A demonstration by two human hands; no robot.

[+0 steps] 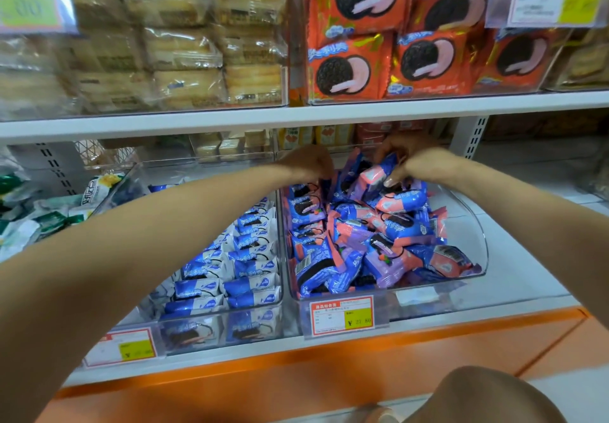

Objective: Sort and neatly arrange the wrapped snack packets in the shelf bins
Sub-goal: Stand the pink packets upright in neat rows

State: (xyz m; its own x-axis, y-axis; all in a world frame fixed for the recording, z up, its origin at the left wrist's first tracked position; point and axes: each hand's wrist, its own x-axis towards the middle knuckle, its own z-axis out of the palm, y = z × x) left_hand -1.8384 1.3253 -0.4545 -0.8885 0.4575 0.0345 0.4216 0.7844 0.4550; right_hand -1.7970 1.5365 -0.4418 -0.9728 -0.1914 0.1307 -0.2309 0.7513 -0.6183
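A clear plastic bin (474, 244) on the lower shelf holds a loose heap of blue, pink and purple snack packets (369, 241). Both my hands reach into its back end. My left hand (309, 162) has its fingers curled down onto packets at the bin's rear left. My right hand (402, 159) grips a blue and pink packet (379, 175) on top of the heap, thumb pressed on it. To the left, a second clear bin (280, 294) holds blue and white packets (244, 267) lined up in rows.
The white shelf above (329, 116) carries bins of pale wrapped cakes (184, 43) and orange cookie packs (395, 33). Green and white packets (29, 218) lie at far left. Price tags (342, 315) hang on the bin fronts. An orange shelf edge (296, 360) runs below.
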